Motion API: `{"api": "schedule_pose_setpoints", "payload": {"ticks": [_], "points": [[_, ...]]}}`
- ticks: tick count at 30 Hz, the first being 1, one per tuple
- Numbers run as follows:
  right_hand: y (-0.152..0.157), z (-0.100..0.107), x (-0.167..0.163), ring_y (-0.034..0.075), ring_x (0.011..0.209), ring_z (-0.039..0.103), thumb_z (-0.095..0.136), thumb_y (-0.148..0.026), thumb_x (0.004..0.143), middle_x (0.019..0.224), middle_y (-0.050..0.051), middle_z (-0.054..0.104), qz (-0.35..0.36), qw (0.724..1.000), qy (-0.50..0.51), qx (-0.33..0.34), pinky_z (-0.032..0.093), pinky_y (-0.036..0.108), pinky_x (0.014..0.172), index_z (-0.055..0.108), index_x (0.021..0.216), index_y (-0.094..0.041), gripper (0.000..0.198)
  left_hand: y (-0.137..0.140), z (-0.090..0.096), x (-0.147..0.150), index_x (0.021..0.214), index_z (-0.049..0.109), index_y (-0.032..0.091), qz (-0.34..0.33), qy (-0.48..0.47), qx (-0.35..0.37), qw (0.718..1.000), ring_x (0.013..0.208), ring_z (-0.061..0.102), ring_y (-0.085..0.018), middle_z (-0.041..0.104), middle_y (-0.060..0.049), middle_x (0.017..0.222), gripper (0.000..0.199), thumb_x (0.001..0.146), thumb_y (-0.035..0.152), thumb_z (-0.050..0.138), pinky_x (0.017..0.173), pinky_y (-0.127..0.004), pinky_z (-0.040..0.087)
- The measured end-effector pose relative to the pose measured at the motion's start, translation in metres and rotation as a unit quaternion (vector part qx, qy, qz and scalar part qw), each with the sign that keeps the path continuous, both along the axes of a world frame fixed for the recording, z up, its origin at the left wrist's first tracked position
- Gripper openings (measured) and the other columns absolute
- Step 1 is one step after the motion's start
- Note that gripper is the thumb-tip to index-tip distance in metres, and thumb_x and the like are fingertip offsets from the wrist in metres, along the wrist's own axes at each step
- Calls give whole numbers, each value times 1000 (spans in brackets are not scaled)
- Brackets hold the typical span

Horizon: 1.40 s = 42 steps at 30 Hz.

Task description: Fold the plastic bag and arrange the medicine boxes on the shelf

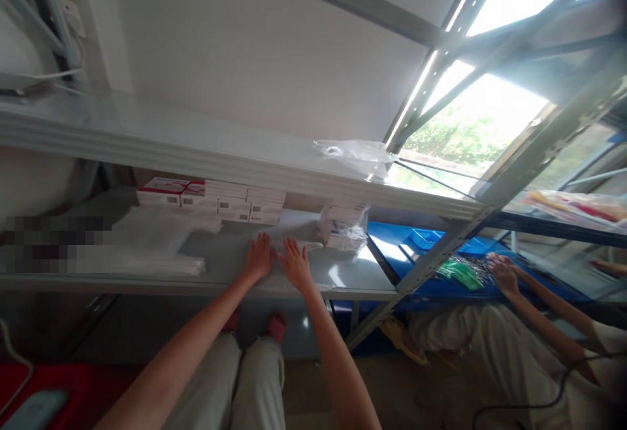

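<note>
1. As I watch remotely, my left hand (259,259) and right hand (296,263), fingers outstretched, grip nothing over the shelf (218,250).
2. Beyond the left hand, white boxes (234,209) run sideways in a row.
3. Just right, the wrapped bundle's (340,226) long axis is unclear.

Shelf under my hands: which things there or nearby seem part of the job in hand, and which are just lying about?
Likely part of it, being nearest your open left hand and right hand:
white cartons
plastic-wrapped stack
translucent plastic packaging

Likely just lying about, or someone else's:
crumpled clear plastic bag on the upper shelf
green plastic beside a co-worker's hand
</note>
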State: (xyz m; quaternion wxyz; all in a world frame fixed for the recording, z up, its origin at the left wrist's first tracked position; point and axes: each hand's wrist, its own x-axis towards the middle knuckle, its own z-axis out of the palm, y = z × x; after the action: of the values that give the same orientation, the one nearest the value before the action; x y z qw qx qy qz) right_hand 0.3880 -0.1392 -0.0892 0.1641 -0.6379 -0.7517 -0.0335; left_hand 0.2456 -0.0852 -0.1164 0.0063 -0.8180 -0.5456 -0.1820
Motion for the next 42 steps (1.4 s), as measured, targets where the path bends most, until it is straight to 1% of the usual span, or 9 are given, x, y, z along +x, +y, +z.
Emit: {"api": "schedule_pose_setpoints", "payload": {"ticks": [3, 10, 18, 23, 26, 31, 35, 39, 42], "points": [[25, -7, -1, 22, 142, 20, 24, -41, 100, 150, 11, 31, -4, 999, 9, -46, 13, 52, 114, 32, 145, -17, 53, 7, -9, 0, 143, 35, 4, 10, -10, -18, 1000, 140, 25, -31, 29, -19, 149, 58, 96, 38, 31, 113, -50, 20], [36, -29, 73, 24, 143, 17, 23, -40, 98, 153, 10, 26, -198, 976, 42, -85, 14, 53, 113, 28, 147, -16, 55, 15, -21, -2, 143, 34, 1, 25, -42, -19, 999, 141, 19, -36, 23, -22, 151, 71, 93, 52, 33, 113, -51, 18], [33, -33, 80, 25, 143, 16, 23, -41, 97, 154, 8, 24, -225, 969, 54, -87, 11, 52, 113, 27, 148, -15, 57, 9, -11, 0, 142, 35, -2, 58, -30, -13, 998, 142, 14, -36, 19, -25, 151, 70, 94, 50, 34, 112, -58, 11], [30, -34, 80, 26, 143, 16, 23, -40, 97, 153, 10, 27, -219, 971, 52, -75, 12, 53, 113, 30, 147, -15, 56, -11, 10, -7, 147, 29, 17, -135, -47, 84, 986, 144, 6, -26, 14, -11, 156, 54, 96, 33, 37, 114, -57, -1], [29, -29, 78, 25, 143, 15, 22, -32, 96, 152, 9, 28, -225, 972, 64, -39, 14, 58, 111, 29, 147, -16, 54, -16, 10, -13, 146, 31, 22, -210, -41, -3, 977, 143, 16, -23, 22, -9, 154, 53, 96, 34, 40, 116, -49, 10], [28, -12, 53, 21, 143, 15, 17, -9, 90, 151, 8, 31, -144, 986, 56, 59, 11, 56, 113, 33, 145, -16, 58, -12, 2, -16, 144, 36, 21, -195, -40, -100, 975, 142, 19, -27, 24, -12, 153, 56, 93, 43, 46, 115, -51, 13], [25, -11, 13, 19, 143, 18, 19, -20, 96, 151, 6, 32, -1, 999, 37, -9, 21, 49, 113, 29, 147, -21, 52, -15, 8, -13, 135, 47, 23, -181, -95, -57, 977, 139, 28, -25, 34, -9, 150, 43, 94, 33, 45, 114, -51, 18], [20, -23, -8, 19, 141, 23, 21, -35, 99, 151, 4, 31, 31, 996, 9, -78, 19, 50, 113, 26, 148, -26, 50, -33, 25, -30, 114, 60, 20, -48, -244, 86, 965, 124, 47, -22, 53, -9, 131, 34, 88, 10, 40, 108, -45, 31], [17, -28, -7, 22, 142, 20, 24, -42, 99, 152, 6, 27, 19, 996, 0, -83, 14, 52, 114, 25, 148, -21, 54, -55, 30, -59, 105, 60, 17, 67, -307, 75, 946, 102, 59, -22, 64, -10, 105, 25, 88, 14, 42, 92, -37, 44]]}}
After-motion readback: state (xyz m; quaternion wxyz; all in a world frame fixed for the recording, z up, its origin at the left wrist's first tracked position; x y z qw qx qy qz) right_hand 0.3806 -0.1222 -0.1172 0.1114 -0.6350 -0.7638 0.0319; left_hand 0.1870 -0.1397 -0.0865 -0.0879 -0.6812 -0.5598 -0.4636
